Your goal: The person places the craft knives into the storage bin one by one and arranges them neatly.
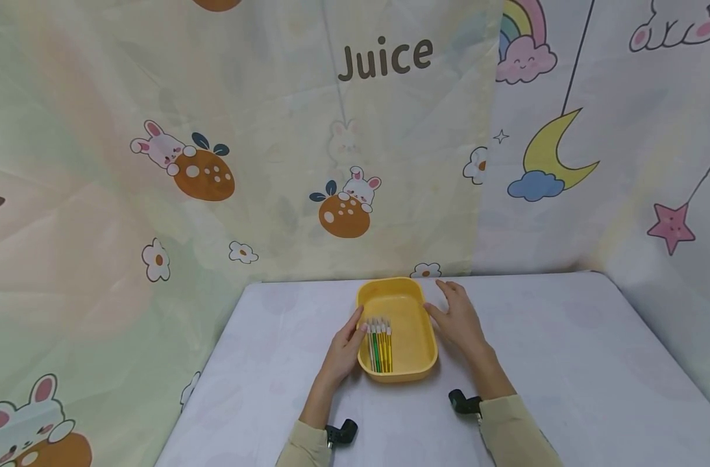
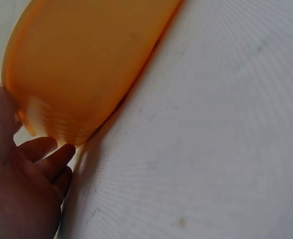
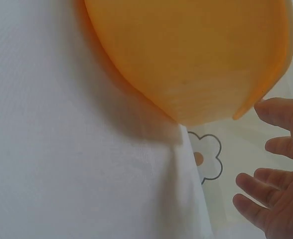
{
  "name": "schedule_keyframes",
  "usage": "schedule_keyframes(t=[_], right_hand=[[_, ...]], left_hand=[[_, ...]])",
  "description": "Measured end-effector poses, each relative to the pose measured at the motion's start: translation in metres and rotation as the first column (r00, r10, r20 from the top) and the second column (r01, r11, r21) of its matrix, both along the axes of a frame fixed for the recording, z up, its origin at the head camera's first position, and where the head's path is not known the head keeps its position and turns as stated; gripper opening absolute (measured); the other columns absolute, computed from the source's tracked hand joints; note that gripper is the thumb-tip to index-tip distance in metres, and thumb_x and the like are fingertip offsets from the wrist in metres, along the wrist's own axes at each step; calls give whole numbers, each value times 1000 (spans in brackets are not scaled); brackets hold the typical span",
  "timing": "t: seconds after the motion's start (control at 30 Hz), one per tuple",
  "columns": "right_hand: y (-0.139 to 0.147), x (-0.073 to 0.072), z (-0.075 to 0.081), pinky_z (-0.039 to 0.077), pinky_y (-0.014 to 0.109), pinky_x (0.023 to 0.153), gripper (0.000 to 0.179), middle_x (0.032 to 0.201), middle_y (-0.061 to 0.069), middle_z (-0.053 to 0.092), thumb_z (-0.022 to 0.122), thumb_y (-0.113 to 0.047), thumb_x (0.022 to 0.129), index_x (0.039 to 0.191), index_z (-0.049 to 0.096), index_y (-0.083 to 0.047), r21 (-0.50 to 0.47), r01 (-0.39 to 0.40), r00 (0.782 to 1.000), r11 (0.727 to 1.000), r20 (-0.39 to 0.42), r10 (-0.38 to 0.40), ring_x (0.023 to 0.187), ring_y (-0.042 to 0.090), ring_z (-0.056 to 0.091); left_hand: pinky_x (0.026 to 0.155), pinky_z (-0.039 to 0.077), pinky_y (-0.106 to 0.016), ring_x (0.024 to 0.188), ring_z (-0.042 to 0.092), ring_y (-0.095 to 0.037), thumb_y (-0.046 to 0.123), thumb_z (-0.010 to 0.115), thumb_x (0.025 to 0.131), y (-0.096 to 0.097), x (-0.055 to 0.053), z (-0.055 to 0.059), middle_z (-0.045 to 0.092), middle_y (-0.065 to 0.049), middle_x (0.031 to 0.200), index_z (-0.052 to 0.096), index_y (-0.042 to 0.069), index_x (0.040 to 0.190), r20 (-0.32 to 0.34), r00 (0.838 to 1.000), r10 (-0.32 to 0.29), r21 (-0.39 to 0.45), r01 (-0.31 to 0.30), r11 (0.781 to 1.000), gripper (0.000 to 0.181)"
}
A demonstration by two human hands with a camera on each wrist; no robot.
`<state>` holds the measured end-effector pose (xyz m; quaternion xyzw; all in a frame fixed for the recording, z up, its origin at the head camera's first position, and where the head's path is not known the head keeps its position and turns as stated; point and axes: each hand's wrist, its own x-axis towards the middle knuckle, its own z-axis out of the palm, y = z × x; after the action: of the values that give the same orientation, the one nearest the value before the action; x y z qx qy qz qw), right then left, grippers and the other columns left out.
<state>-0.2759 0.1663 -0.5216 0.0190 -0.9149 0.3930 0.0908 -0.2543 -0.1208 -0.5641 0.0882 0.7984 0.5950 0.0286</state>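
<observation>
A yellow plastic tray (image 1: 413, 337) with rounded corners rests on the white-covered table. Several thin pencils (image 1: 380, 347), green and yellow among them, lie side by side along its left inner side, tips pointing away. My left hand (image 1: 342, 353) holds the tray's left rim, thumb at the edge and fingers against the outer wall. At the right rim, my right hand (image 1: 461, 319) has its thumb touching or very near the edge, its other fingers spread apart from the wall. The right wrist view shows those fingers (image 3: 258, 211) holding nothing.
The tabletop (image 1: 565, 363) stretches out on both sides of the tray. Close behind the tray, the table's back edge meets a printed cloth backdrop (image 1: 285, 194). Black wrist cameras are strapped on the left wrist (image 1: 342, 432) and right wrist.
</observation>
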Motion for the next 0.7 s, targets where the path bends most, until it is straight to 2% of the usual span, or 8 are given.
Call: schedule_keyframes(t=[0.3,0.53,0.7], right_hand=[[7,-2,-4,34,68,120,72,162,28,33,67,-35,101,160,38,-6,17,11,1000,1000,13,-11,148,49,36],[13,-3,-4,33,68,120,72,162,30,32,66,-35,101,160,37,-5,17,22,999,1000,29,-23,148,50,36],[17,-3,-5,33,68,120,72,161,30,32,67,-35,101,160,38,-4,11,23,999,1000,23,-23,147,50,36]], left_hand=[[131,21,-47,159,26,-18,40,49,111,-1,0,-2,32,10,169,35,27,164,9,1000,-7,-4,7,1000,56],[130,21,-51,159,26,-23,39,49,111,-1,0,-1,32,5,170,35,25,164,-8,1000,-15,3,15,1000,56],[131,22,-48,159,26,-20,40,49,111,-1,0,0,33,8,169,36,28,163,5,1000,-10,-5,10,1000,56]])
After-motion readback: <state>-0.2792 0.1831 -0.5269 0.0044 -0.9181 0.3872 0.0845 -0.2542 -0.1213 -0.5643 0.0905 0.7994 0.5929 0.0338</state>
